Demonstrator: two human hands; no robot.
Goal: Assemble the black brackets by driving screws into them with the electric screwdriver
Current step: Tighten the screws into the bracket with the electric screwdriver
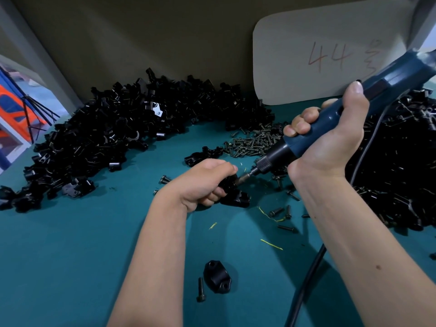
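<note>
The left hand [203,182] gripped a black bracket [233,195], fingers curled round its upper part, holding it down on the teal table [70,256]. The right hand [330,138] was wrapped round the blue body of the electric screwdriver [313,138], thumb extended up along the housing. The tool sloped down and left toward the bracket, and its bit [244,178] met the bracket's top just beside the left thumb. The screw being driven was hidden by the bit and fingers. A black power cord [306,279] trailed from the tool toward the near edge. Beyond the bracket lay a heap of screws [253,142]; left of it, a large pile of black brackets [106,138]; right of it, a second pile [401,173]. Nearer than the bracket lay a bracket cap [217,274] and a loose screw [201,289], side by side. A white card [330,55] marked "44" stood behind the screws.
</note>
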